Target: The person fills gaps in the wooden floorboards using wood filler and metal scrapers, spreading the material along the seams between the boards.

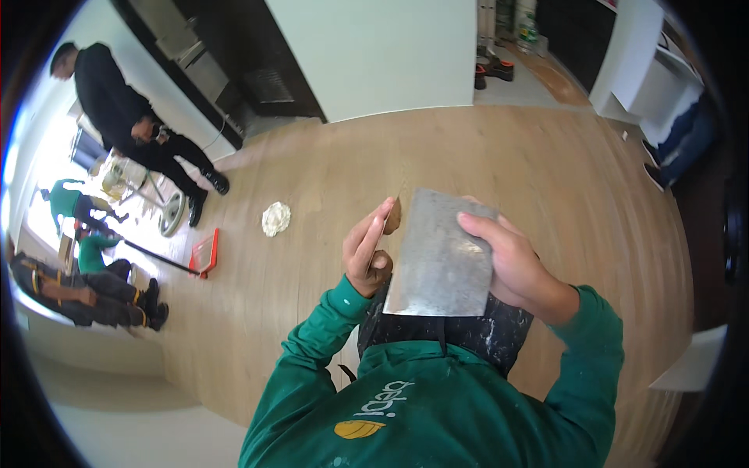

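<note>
My right hand grips a flat, dull silver metal plate by its right side, thumb on its face. Just left of the plate, my left hand is closed on a thin brownish piece, seen nearly edge-on and too small to name surely. My sleeves are green, and dark trousers with white specks show beneath the plate. A crumpled white lump lies on the wooden floor beyond my left hand.
Several people stand or crouch at left, including one in black, beside a long-handled red dustpan and bright clutter. A person's jeans-clad legs show at right. A pale wall lies ahead, with doorways either side and shoes in the right one.
</note>
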